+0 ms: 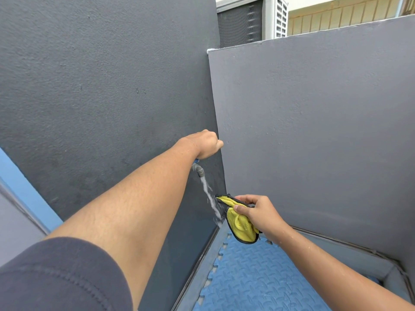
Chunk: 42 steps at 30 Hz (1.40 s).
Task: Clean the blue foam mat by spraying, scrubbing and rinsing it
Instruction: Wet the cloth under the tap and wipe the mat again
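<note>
Fingers (219, 144) of the left hand (202, 143) are curled down over the top of the tap (198, 170), hiding its handle except a blue sliver. The right hand (258, 212) pinches a yellow cloth (241, 223) between thumb and fingertips, its free corner just touching the water (210, 198) that streams from the spout toward 5 o'clock. The blue foam mat (258, 277) lies flat on the floor at 5 o'clock from the tap, its toothed edge beside a grey floor strip (202, 265) along the dark wall (101, 86). A paler wall (314, 131) meets it at the corner, closing off 12 and 3 o'clock. Open room lies only toward 6 o'clock. An air-conditioner unit (247, 19) shows over the pale wall at 12 o'clock.
</note>
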Each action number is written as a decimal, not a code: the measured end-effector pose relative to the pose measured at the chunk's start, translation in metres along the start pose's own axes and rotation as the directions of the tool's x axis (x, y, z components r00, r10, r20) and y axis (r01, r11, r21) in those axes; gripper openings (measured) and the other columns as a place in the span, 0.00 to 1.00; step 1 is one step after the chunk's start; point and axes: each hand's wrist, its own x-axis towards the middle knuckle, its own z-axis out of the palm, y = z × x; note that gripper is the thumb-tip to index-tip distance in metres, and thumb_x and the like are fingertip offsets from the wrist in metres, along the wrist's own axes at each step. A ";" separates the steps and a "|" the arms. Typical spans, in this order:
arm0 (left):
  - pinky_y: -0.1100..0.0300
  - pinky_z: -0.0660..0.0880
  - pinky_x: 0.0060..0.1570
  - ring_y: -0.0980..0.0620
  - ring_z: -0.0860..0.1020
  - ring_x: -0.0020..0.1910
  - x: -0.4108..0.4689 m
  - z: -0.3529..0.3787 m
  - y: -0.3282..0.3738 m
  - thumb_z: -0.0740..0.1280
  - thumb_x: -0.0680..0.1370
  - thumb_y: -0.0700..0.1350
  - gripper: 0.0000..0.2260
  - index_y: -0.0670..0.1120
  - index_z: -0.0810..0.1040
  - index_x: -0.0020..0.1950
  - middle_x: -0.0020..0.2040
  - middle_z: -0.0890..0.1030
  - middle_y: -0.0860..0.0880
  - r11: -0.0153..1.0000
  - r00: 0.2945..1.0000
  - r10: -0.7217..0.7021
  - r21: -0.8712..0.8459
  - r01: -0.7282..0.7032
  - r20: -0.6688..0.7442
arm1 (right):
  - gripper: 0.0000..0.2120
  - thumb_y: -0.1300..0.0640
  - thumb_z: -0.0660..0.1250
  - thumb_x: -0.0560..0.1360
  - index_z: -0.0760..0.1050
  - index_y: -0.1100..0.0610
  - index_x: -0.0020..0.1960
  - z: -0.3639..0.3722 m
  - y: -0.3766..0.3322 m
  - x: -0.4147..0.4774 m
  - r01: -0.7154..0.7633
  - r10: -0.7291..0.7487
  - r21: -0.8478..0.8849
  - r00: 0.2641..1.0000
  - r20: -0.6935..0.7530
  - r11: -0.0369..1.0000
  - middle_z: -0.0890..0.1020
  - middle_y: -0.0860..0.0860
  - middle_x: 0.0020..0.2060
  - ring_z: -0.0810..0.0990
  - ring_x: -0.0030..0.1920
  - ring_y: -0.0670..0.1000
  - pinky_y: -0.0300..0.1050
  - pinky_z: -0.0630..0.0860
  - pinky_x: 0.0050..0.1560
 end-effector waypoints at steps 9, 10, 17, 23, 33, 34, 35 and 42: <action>0.56 0.60 0.33 0.50 0.60 0.31 0.001 0.001 0.002 0.52 0.84 0.47 0.18 0.45 0.60 0.35 0.35 0.65 0.47 0.999 0.999 -0.035 -0.020 0.036 0.035 | 0.11 0.54 0.73 0.77 0.82 0.50 0.59 0.002 -0.002 -0.002 -0.006 0.006 -0.003 1.000 0.013 1.000 0.86 0.47 0.49 0.85 0.49 0.50 0.48 0.84 0.51; 0.56 0.60 0.33 0.50 0.60 0.31 0.001 0.001 0.002 0.52 0.84 0.47 0.18 0.45 0.61 0.35 0.35 0.65 0.47 0.999 0.999 -0.034 -0.022 0.035 0.036 | 0.11 0.54 0.73 0.77 0.82 0.49 0.59 0.002 -0.002 -0.002 -0.005 0.005 -0.002 1.000 0.016 1.000 0.86 0.47 0.50 0.86 0.49 0.50 0.48 0.84 0.51; 0.55 0.62 0.33 0.50 0.64 0.32 -0.001 0.000 0.003 0.51 0.84 0.46 0.19 0.33 0.71 0.45 0.41 0.73 0.39 0.997 0.997 -0.071 0.033 0.070 0.038 | 0.10 0.56 0.75 0.76 0.83 0.49 0.57 0.004 -0.003 -0.002 0.014 -0.014 0.014 1.000 0.009 1.000 0.87 0.47 0.49 0.87 0.47 0.49 0.50 0.83 0.54; 0.45 0.74 0.60 0.37 0.75 0.63 -0.003 -0.002 0.005 0.52 0.84 0.34 0.15 0.34 0.73 0.66 0.65 0.75 0.37 0.983 0.983 -0.182 0.018 0.181 0.026 | 0.11 0.55 0.74 0.76 0.83 0.49 0.58 0.006 0.000 -0.005 0.008 -0.008 -0.007 1.000 0.023 1.000 0.86 0.47 0.49 0.86 0.48 0.49 0.48 0.83 0.51; 0.54 0.69 0.44 0.42 0.81 0.57 -0.001 0.014 0.011 0.61 0.82 0.43 0.11 0.43 0.77 0.62 0.60 0.81 0.43 0.906 0.937 -0.138 0.340 0.250 -0.322 | 0.12 0.56 0.74 0.76 0.83 0.52 0.59 -0.002 0.033 -0.009 -0.084 0.084 -0.022 0.996 0.000 0.996 0.86 0.46 0.49 0.86 0.46 0.47 0.38 0.79 0.41; 0.53 0.68 0.42 0.42 0.81 0.54 -0.009 0.018 0.015 0.62 0.82 0.45 0.10 0.43 0.75 0.61 0.58 0.80 0.43 0.911 0.893 -0.057 0.342 0.229 -0.447 | 0.12 0.56 0.74 0.76 0.83 0.52 0.59 0.000 0.040 -0.006 -0.098 0.098 -0.024 0.995 -0.002 0.995 0.86 0.45 0.49 0.86 0.46 0.47 0.38 0.79 0.41; 0.53 0.66 0.40 0.42 0.80 0.48 -0.016 0.024 0.019 0.62 0.82 0.47 0.10 0.43 0.74 0.58 0.54 0.79 0.43 0.938 0.824 0.045 0.307 0.160 -0.565 | 0.12 0.56 0.74 0.76 0.83 0.52 0.59 0.002 0.049 -0.005 -0.113 0.113 -0.028 0.994 -0.002 0.993 0.85 0.45 0.49 0.86 0.46 0.47 0.38 0.79 0.42; 0.55 0.65 0.29 0.44 0.66 0.30 -0.091 0.162 0.024 0.65 0.79 0.50 0.09 0.45 0.71 0.44 0.36 0.69 0.54 0.869 0.748 0.435 0.016 -0.495 -0.502 | 0.13 0.56 0.74 0.76 0.80 0.53 0.60 0.021 0.149 0.010 -0.216 0.211 -0.092 0.975 -0.067 0.972 0.81 0.49 0.51 0.81 0.46 0.48 0.39 0.73 0.42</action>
